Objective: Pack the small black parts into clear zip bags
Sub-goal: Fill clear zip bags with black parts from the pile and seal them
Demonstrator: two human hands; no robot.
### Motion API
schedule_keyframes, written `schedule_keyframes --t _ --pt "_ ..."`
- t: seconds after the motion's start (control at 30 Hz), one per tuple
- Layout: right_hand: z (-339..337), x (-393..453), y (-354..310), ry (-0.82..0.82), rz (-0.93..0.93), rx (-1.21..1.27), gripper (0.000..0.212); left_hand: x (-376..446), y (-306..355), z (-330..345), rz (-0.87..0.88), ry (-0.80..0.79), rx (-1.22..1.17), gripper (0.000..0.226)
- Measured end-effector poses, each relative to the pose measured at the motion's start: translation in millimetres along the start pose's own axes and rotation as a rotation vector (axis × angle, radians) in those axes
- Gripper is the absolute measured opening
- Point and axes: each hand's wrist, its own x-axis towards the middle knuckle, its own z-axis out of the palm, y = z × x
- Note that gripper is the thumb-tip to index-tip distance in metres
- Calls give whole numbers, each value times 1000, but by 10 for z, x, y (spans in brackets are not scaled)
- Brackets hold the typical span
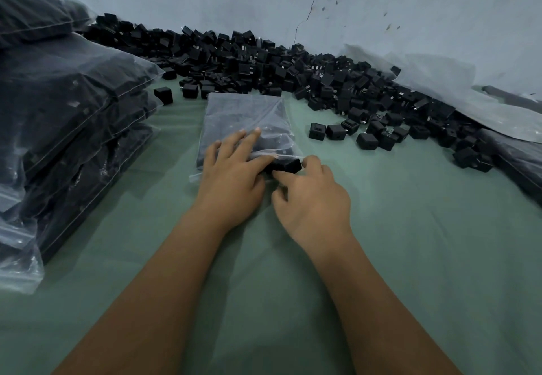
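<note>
A clear zip bag (246, 116) filled with black parts lies flat on the green cloth in front of me, its mouth toward me. My left hand (231, 169) rests flat on the bag's near end with the fingers spread straight. My right hand (311, 195) pinches a small black part (289, 166) at the bag's mouth between thumb and forefinger. Part of the bag's zip strip is hidden under my hands.
A long heap of loose black parts (293, 63) runs along the wall from far left to right. Filled bags (67, 104) are stacked at the left. Empty clear bags (457, 93) lie against the wall at the right. Green cloth (410, 242) covers the surface.
</note>
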Motion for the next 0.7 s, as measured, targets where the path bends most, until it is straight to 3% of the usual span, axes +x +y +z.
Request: schedule_keyframes --t 0.33,0.53,0.7 --pt "96 25 -3 32 -50 -9 43 12 -3 11 -30 -31 -41 46" --pt "71 39 42 139 -44 135 29 6 2 -1 -27 -37 -52 42" --pt "125 52 14 56 -89 266 25 9 6 -4 -36 -39 -75 43"
